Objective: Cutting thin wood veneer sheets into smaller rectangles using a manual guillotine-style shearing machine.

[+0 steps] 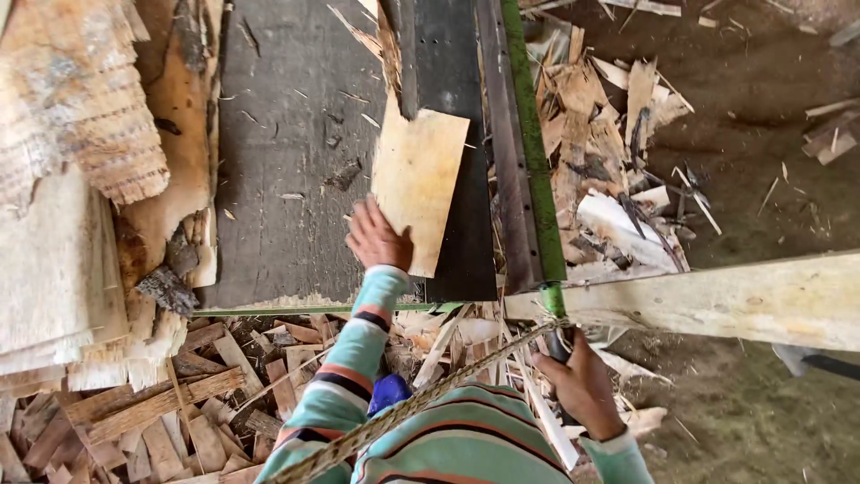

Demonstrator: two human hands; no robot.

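— Dirt floor [761,90] and wood scraps all round, and a dark worktable [287,134] runs up the middle. What sits at the far left?

— Stacked veneer sheets [54,179] with ragged edges, just beside the table, and a heap of offcuts [161,412] below its near edge.

— And the left arm?

— The striped sleeve [358,350] reaches up and forward. The left hand [376,237] lies fairly flat, fingers loosely spread, pressing the lower left corner of a pale veneer piece [417,184]. That piece rests on the table's right part, tilted, its top under a dark bar [443,54].

— Much room around it?

— Bare tabletop to its left; to its right a green blade arm [533,134] runs close alongside.

— The right hand?

— Lower down, the right hand [582,385] is closed round the dark handle [560,345] at that arm's near end, where a rope [430,399] is tied. A pale beam [717,300] crosses just above it, with more scraps [609,161] beyond.
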